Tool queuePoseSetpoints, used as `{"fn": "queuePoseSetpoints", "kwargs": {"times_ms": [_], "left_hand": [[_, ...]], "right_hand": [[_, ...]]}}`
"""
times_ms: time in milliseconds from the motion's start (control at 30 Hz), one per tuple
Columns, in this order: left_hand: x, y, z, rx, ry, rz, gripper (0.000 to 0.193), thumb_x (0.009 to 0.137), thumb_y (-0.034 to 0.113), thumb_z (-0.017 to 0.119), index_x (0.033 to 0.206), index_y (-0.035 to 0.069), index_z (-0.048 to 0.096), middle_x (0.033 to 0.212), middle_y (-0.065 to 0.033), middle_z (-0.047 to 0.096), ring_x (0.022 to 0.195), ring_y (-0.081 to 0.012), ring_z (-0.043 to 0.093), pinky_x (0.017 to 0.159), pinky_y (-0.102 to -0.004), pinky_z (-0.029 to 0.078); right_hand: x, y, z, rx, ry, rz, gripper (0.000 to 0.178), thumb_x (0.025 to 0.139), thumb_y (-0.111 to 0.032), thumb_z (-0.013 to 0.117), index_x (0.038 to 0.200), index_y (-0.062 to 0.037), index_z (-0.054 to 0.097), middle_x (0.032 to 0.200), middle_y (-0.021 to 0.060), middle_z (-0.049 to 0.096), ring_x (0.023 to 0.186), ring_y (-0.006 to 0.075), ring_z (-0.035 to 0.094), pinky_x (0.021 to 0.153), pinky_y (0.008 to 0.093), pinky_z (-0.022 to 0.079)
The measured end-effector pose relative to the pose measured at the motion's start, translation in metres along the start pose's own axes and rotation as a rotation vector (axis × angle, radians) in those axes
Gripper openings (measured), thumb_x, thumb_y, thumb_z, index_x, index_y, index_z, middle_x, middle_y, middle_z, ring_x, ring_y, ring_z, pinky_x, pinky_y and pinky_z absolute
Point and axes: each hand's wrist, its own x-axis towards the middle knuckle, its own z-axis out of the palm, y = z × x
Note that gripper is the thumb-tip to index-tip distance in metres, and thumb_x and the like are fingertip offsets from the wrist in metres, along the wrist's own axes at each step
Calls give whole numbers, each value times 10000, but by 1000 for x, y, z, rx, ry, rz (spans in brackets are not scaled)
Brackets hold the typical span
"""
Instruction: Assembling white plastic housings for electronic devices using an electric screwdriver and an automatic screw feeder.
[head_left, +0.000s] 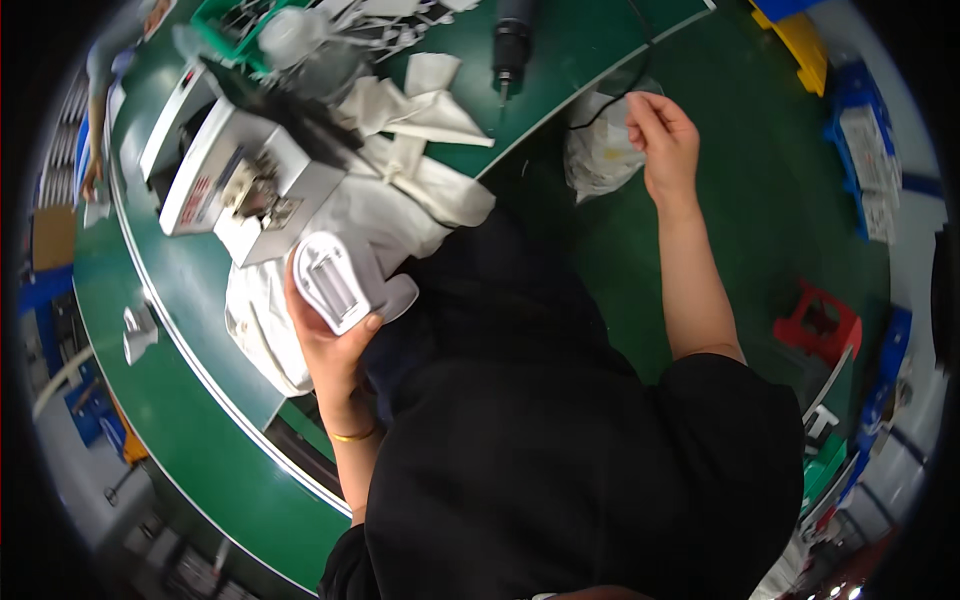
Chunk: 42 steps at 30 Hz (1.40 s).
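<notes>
My left hand (335, 355) is wrapped round a white plastic housing (362, 265) with a rounded end and a slotted, battery-bay-like recess facing up. It holds this piece over the edge of a white cloth (262, 315) on the bench. Out to the right, my right hand (667, 140) is raised with thumb and fingers pinched together; whatever may be between the fingertips is too small to make out. Beside and below that hand is a clear plastic bag (598, 160) with pale contents. A thin black cable (600, 112) passes close to the fingertips.
A white device (255, 190) with exposed metal parts stands on the green bench (200, 420). A dark electric screwdriver (512, 45) points down near the bench edge. White parts and a green basket (225, 35) sit farther back. A red stool (820, 322) stands right; another person's arm (95, 130) reaches in left.
</notes>
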Motion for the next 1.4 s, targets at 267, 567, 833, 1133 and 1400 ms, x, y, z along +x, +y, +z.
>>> {"fn": "queuePoseSetpoints", "kwargs": {"times_ms": [267,567,833,1133,1400], "left_hand": [[2,0,13,119,-24,78,1142,612,233,944,1503,-7,271,1408,-119,454,1301,-239,443,1107,-370,343],[3,-2,18,160,-69,204,878,735,56,840,1457,-9,345,1354,-141,496,1247,-278,487,1076,-391,374],[-1,-2,24,219,-28,158,991,678,113,892,1474,-16,316,1353,-121,494,1242,-230,481,1081,-364,366],[-16,15,49,240,-92,249,973,686,8,870,1471,-5,295,1349,-130,492,1221,-230,514,1045,-371,430],[1,86,107,358,-271,460,1111,620,38,916,1501,41,241,1367,-96,457,1224,-211,508,1036,-355,448]], "right_hand": [[1,44,-28,-21,64,131,171,911,-161,706,978,-5,691,757,2,614,631,52,514,545,203,372],[-21,99,-71,-92,163,268,201,897,-183,707,976,1,694,757,3,623,615,67,514,555,223,402],[-59,184,-109,-304,111,431,206,901,-208,673,897,-5,705,720,11,627,601,87,525,555,248,424],[-86,259,-139,-301,75,532,208,883,-221,681,894,-14,698,694,18,624,550,103,531,497,261,415],[-40,266,-96,-285,101,627,207,848,-236,709,865,-30,692,676,31,618,496,116,516,419,285,377]]}}
